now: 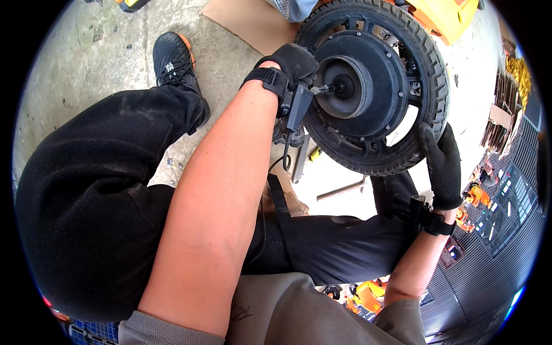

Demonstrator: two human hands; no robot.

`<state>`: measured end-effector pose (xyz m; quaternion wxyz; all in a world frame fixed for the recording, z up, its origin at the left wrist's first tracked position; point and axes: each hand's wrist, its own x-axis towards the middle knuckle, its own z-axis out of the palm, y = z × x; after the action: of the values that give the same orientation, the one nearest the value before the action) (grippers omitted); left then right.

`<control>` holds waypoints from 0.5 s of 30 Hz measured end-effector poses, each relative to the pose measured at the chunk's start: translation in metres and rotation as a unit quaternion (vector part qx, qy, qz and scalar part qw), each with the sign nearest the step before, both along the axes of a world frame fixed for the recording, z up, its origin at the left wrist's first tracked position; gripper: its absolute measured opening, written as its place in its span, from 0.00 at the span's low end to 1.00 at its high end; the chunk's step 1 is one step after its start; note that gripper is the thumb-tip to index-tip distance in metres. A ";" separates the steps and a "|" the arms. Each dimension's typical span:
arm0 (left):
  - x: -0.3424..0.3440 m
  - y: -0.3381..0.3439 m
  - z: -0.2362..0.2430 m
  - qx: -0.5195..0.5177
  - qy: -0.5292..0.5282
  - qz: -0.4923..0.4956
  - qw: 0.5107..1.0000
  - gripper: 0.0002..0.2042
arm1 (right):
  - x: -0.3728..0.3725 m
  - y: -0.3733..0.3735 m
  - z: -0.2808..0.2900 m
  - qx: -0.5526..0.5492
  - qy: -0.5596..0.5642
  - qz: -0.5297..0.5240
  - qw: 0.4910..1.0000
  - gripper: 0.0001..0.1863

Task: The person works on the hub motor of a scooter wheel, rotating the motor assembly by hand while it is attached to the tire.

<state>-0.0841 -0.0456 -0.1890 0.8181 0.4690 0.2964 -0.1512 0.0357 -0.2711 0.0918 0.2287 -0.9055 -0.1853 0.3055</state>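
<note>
A black wheel (382, 86) with a knobbly tyre and a large bolted hub stands tilted in front of me. A dark round recess at the hub's middle holds a short metal axle end (324, 89). My left hand (294, 62), in a black glove, is closed beside this axle end; what its fingers grip is hidden. A black box (299, 107) with a cable hangs at that wrist. Gloved too, my right hand (443, 164) grips the tyre's lower right edge, its thumb on the near side and its other fingers partly hidden.
Behind the wheel is an orange-yellow machine part (445, 17). Brown cardboard (244, 26) lies on the concrete floor (103, 63). A metal bar (340, 189) lies below the wheel, between my legs. Stacked flat cardboard (499, 118) stands at the far right.
</note>
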 end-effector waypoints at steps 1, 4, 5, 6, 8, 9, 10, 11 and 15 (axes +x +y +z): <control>0.000 0.000 -0.001 -0.002 0.002 0.003 1.000 0.08 | -0.001 0.001 0.000 0.000 -0.001 0.000 1.000 0.22; 0.000 0.000 -0.003 -0.013 -0.010 0.004 1.000 0.08 | -0.003 0.002 0.001 -0.002 -0.003 -0.006 1.000 0.21; 0.001 0.000 -0.004 -0.013 -0.006 0.001 1.000 0.08 | -0.003 0.003 0.001 -0.003 -0.003 -0.008 1.000 0.21; 0.001 0.001 -0.005 -0.014 -0.002 -0.002 1.000 0.08 | -0.004 0.004 0.001 -0.004 -0.005 -0.007 1.000 0.21; 0.001 0.001 -0.006 -0.013 0.001 -0.006 1.000 0.09 | -0.005 0.006 0.003 -0.006 -0.007 -0.007 1.000 0.21; 0.000 0.001 -0.007 -0.011 0.001 -0.006 1.000 0.09 | -0.005 0.006 0.002 -0.004 -0.006 -0.004 1.000 0.21; 0.000 0.002 -0.008 -0.010 0.000 -0.007 1.000 0.09 | -0.005 0.005 0.002 -0.002 -0.005 -0.001 1.000 0.21; -0.001 0.002 -0.008 -0.011 0.004 -0.006 1.000 0.09 | -0.004 0.005 0.002 0.001 -0.004 0.002 1.000 0.21; 0.005 0.016 0.036 0.142 -0.051 -0.167 0.974 0.13 | -0.003 0.001 0.003 -0.006 0.004 -0.003 1.000 0.21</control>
<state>-0.0792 -0.0296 -0.1526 0.7209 0.6300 0.1902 -0.2175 0.0324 -0.2705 0.0951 0.2246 -0.9064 -0.1797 0.3094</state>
